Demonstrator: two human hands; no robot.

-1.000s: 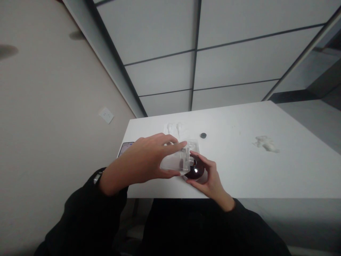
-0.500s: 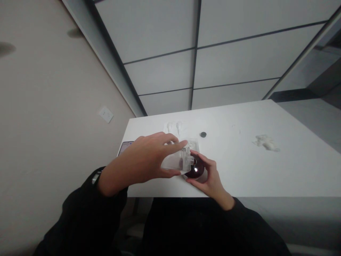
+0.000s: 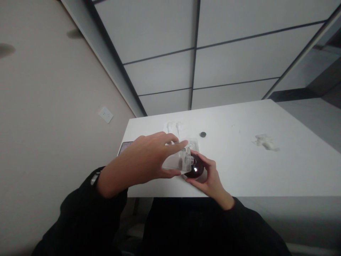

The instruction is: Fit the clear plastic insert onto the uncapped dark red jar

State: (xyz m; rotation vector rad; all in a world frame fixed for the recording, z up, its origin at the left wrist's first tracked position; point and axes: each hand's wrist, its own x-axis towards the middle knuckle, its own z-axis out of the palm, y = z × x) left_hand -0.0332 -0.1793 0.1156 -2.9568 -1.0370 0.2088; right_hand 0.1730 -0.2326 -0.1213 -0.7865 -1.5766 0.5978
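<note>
Head view, clear bottle (image 3: 173, 163) (tilted), in-grip (image 3: 150, 154)

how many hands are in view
2: the left hand around the clear bottle, tilted toward the dark round bottle, and the right hand around that dark bottle.

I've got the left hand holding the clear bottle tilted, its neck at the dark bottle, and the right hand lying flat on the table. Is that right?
Not quite: the head view shows the right hand gripping the dark bottle. The left hand does hold the clear bottle tilted, neck at the dark one.
</note>
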